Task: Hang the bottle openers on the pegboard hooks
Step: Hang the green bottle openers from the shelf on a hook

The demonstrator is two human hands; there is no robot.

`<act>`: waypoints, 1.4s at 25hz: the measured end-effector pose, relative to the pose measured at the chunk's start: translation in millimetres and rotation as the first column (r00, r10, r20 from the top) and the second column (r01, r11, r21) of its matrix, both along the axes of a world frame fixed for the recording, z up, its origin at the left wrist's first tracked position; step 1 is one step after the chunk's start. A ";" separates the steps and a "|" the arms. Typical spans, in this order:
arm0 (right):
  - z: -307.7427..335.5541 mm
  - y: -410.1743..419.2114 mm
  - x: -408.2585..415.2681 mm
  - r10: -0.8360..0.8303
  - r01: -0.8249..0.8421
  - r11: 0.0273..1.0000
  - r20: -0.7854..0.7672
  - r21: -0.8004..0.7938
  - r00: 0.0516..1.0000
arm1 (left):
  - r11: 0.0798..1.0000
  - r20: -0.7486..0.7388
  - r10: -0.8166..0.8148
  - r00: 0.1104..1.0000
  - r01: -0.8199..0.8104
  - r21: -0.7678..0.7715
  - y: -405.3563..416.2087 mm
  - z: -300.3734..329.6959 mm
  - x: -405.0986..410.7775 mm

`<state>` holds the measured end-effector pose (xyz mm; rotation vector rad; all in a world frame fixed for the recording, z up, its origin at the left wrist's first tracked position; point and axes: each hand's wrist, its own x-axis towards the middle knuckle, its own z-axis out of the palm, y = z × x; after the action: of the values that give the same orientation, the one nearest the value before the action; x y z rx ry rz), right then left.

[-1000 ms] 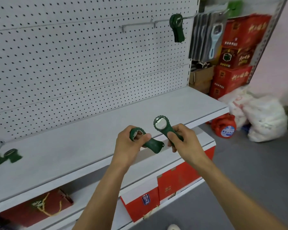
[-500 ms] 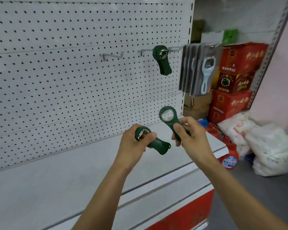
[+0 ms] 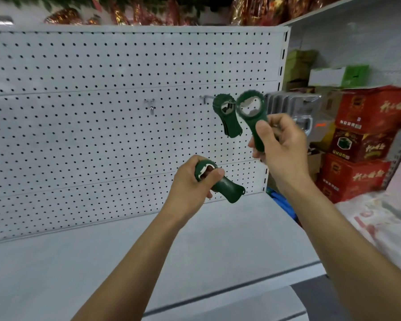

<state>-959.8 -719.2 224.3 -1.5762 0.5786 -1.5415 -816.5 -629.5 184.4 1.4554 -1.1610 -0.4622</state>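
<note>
Middle right, the right hand [image 3: 280, 144] grips an opener [image 3: 252, 112] ring-up, ready for the hook [image 3: 205, 98]. Lower down, the left hand [image 3: 192, 181] squeezes a spare [image 3: 220, 183], waiting.

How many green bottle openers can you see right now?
3 at least: one in the left hand, one raised in the right hand, and hung ones on a hook, apparently stacked, so more may hide.

The bottle openers [image 3: 250, 112] appear to be dark green matt plastic with ridged ring edges and bright metal inserts inside the rings. The pegboard [image 3: 102, 126] is perforated sheet with a smooth, matt light-grey finish. The hooks [image 3: 151, 105] are bare shiny metal wire. The shelf [image 3: 79, 262] surface is smooth, matt grey. The boxes [image 3: 366, 112] are printed red cardboard.
</note>
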 end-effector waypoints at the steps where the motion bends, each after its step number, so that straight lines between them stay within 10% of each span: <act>1: 2.7 -7.7 0.7 0.009 -0.009 1.000 -0.019 -0.003 1.000 | 1.000 -0.010 0.024 1.000 -0.024 -0.012 -2.1 3.3 -1.8; 22: -23.2 -55.7 19.1 -0.001 0.078 0.971 -0.322 0.227 0.947 | 0.976 -0.128 0.158 0.979 -0.174 -0.130 -16.6 12.3 -17.7; 27: -48.4 -11.6 -1.5 0.416 -0.353 0.903 -0.293 0.245 0.861 | 0.964 -0.127 0.172 0.977 -0.193 -0.181 -19.0 8.9 -25.8; 35: -26.9 -15.1 -12.0 0.282 -0.282 0.959 -0.003 0.030 0.959 | 0.980 0.084 0.184 0.979 -0.176 -0.096 -12.2 -13.1 -39.3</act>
<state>-971.8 -734.3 197.4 -1.5672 0.3596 -1.3070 -855.9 -641.8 171.3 1.5022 -1.0965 -0.2175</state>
